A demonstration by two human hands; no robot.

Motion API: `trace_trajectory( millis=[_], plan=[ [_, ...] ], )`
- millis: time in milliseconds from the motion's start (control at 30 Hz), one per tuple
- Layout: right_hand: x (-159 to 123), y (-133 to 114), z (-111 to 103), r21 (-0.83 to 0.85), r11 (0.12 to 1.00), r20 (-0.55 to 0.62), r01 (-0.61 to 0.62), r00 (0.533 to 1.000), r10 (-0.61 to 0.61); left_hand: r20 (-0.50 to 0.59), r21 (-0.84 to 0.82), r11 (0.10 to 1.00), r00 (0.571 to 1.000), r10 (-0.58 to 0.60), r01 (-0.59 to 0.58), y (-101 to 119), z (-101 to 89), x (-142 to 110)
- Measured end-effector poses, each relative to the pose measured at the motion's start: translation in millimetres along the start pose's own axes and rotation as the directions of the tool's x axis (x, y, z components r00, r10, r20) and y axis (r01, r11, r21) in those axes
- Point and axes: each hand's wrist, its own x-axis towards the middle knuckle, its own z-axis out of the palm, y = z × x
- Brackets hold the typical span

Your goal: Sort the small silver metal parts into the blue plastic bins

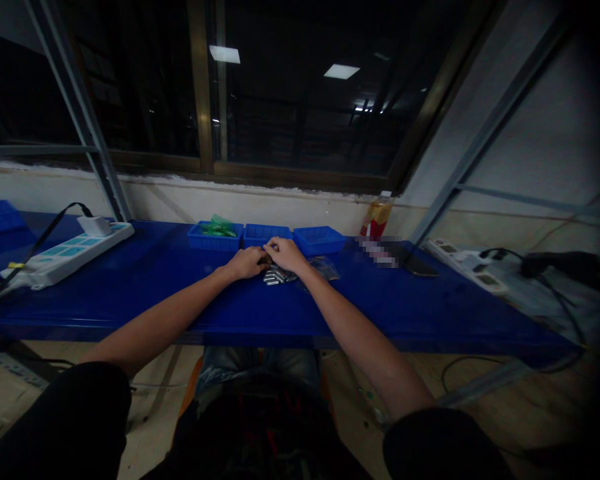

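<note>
Near the middle of the blue table (180, 300), my left hand (251, 262) is closed, its fingers curled. Close against it, my right hand (285, 254) has thumb and fingers drawn together in a pinch. The fingertips of both hands meet, and whatever they hold is too small or hidden to name. Just below the hands lies a small pile of shiny metal pieces (276, 276). A clear plastic bag (325, 268) rests to the right of my right hand, partly behind the wrist.
Three blue bins stand along the back: a left bin (195, 241) with green packets (217, 228), a middle bin (253, 233) and a right bin (325, 241). A power strip (83, 252) lies left. At right are a red-and-yellow package (377, 220) and a phone (420, 267).
</note>
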Motion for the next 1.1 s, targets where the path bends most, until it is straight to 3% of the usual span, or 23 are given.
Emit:
trace_trajectory(
  millis=[167,367,600,733,867,967,1100],
  plan=[
    [-0.3,-1.0,1.6,0.094,0.995,-0.031,0.038,0.999,-0.035,-0.135,-0.035,0.996,0.987,-0.084,0.080,-7.4,-10.0,2.1],
    [-0.9,-1.3,0.0,0.128,0.986,-0.090,0.107,0.991,-0.096,-0.286,-0.140,0.976,0.937,-0.202,0.168,-7.2,-21.7,2.5],
    [-0.1,-2.9,-6.1,0.082,0.991,-0.225,0.102,0.971,-0.082,-0.255,-0.265,0.954,0.944,-0.210,0.141,0.2,-22.3,-0.6],
    [4.0,11.9,-5.7,0.058,0.998,-0.338,-0.012,0.941,0.031,-0.135,-0.158,0.983,0.984,-0.116,0.094,7.1,-13.9,-3.2],
    [7.1,29.1,-1.7,0.060,0.989,-0.316,-0.135,0.937,0.147,-0.052,-0.054,0.998,0.998,0.018,-0.021,15.6,-2.8,-5.5],
    [8.3,36.7,1.2,0.022,0.973,-0.316,-0.230,0.922,0.225,-0.054,-0.051,0.997,0.998,0.046,-0.049,17.3,0.5,-4.3],
    [9.1,36.4,-0.9,0.013,0.959,-0.324,-0.282,0.906,0.271,-0.125,-0.188,0.982,0.992,0.001,-0.024,11.7,-6.3,0.0]
  ],
)
